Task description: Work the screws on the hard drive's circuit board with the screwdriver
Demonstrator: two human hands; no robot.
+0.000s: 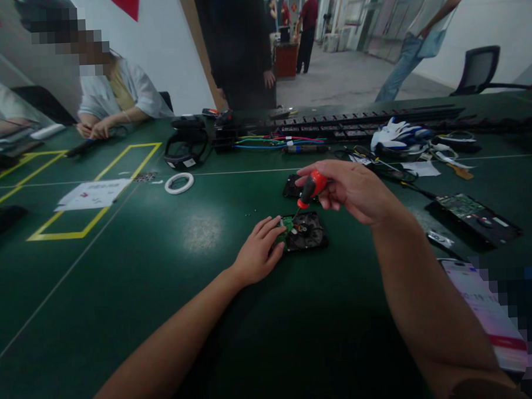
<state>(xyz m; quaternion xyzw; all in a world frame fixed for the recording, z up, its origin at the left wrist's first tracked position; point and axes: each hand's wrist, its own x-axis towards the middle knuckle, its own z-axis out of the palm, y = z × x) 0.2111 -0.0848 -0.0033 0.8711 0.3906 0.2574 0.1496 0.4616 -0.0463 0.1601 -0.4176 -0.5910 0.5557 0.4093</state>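
A small black hard drive (309, 232) with a green circuit board lies on the dark green table (164, 286). My left hand (259, 253) rests on the drive's left edge, fingers curled against it, holding it down. My right hand (354, 190) is closed round the red handle of a screwdriver (312, 188), whose tip points down onto the drive's near-left corner. Just behind the drive lies another black part (292, 186), partly hidden by the screwdriver.
A second drive with its board exposed (473, 217) lies right, a phone (486, 307) by my right forearm. A tape ring (179, 182), papers (93, 194), black headset (187, 147), cables (281, 143) and gloves (398, 136) lie further back. A seated person (111, 94) works at far left; others stand behind.
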